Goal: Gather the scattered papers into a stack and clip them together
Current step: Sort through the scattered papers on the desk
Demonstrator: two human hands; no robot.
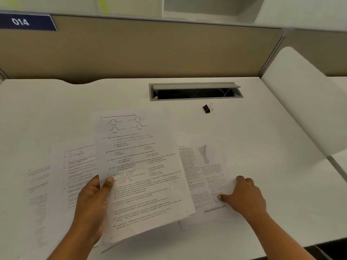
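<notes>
- Currently, left grip (92, 201) pinches the lifted stack (142, 166), thumb on top; right grip (244, 196), holding nothing, presses a sheet (206, 175) on the table (262, 137).
- Binder clip (207, 108) lies well apart, beyond.
- Risk: the one-sided pinch may let sheets fan out.

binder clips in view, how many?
1. The binder clip lies on the desk, just in front of the cable slot, clear of the papers. More could be hidden under the sheets.
</notes>
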